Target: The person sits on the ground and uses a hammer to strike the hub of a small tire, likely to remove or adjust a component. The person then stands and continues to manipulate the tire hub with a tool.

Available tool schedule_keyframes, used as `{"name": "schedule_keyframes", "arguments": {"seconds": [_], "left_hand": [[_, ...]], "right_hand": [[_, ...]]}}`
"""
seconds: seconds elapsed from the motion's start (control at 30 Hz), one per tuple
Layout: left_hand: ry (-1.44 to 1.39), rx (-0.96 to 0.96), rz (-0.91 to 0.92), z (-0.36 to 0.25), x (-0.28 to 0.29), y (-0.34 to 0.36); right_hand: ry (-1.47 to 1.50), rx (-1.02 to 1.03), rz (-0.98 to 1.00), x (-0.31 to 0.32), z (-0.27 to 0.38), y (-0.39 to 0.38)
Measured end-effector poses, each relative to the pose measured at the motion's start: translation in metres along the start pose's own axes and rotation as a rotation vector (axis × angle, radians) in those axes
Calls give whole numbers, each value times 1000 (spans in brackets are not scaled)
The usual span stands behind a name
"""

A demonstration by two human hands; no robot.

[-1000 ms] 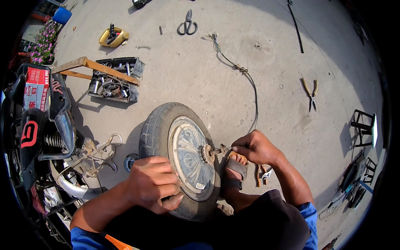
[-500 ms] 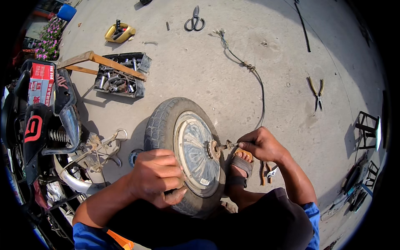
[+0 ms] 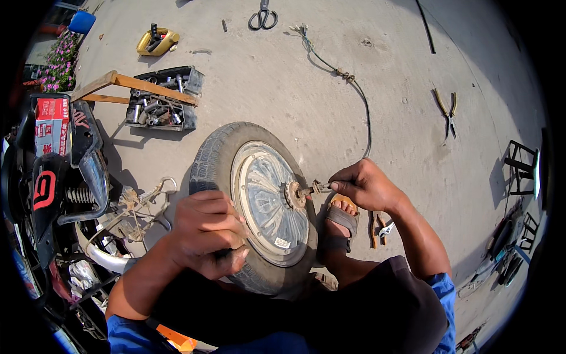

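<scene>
A scooter wheel stands tilted in front of me, with a worn tyre [image 3: 207,156] around a dusty grey hub [image 3: 272,206]. A threaded axle [image 3: 309,190] with loose washer-like rings juts from its right side. My right hand [image 3: 367,186] pinches the axle's outer end between thumb and fingers. From beside that hand a black cable [image 3: 368,115] runs away across the ground to frayed wire ends. My left hand [image 3: 207,232] is closed over the tyre's near left side, its fingers curled. Whatever it may hold is hidden.
A toolbox [image 3: 194,121] of sockets with a wooden handle and a cut yellow container [image 3: 158,44] stand far left. A partly dismantled scooter [image 3: 50,177] is at left. Scissors [image 3: 263,16], pliers [image 3: 448,115] and more pliers [image 3: 373,230] near my sandalled foot [image 3: 342,224] lie about.
The whole view has shifted slightly, moving most things up and left in the picture. Both hands keep much the same pose at the wheel.
</scene>
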State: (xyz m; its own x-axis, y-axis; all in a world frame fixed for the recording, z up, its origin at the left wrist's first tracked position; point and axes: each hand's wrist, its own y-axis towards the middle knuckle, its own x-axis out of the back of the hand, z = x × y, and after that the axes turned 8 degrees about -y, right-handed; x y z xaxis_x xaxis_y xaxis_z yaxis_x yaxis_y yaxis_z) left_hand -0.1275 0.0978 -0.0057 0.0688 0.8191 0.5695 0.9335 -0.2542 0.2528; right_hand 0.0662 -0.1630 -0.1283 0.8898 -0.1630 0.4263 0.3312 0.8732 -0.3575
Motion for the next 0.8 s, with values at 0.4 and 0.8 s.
{"name": "schedule_keyframes", "arguments": {"seconds": [0.4, 0.8], "left_hand": [[14, 44, -39, 18, 18, 8], [-16, 72, -134, 36, 26, 15]], "right_hand": [[-88, -35, -47, 3, 1, 18], [-22, -34, -184, 4, 3, 29]]}}
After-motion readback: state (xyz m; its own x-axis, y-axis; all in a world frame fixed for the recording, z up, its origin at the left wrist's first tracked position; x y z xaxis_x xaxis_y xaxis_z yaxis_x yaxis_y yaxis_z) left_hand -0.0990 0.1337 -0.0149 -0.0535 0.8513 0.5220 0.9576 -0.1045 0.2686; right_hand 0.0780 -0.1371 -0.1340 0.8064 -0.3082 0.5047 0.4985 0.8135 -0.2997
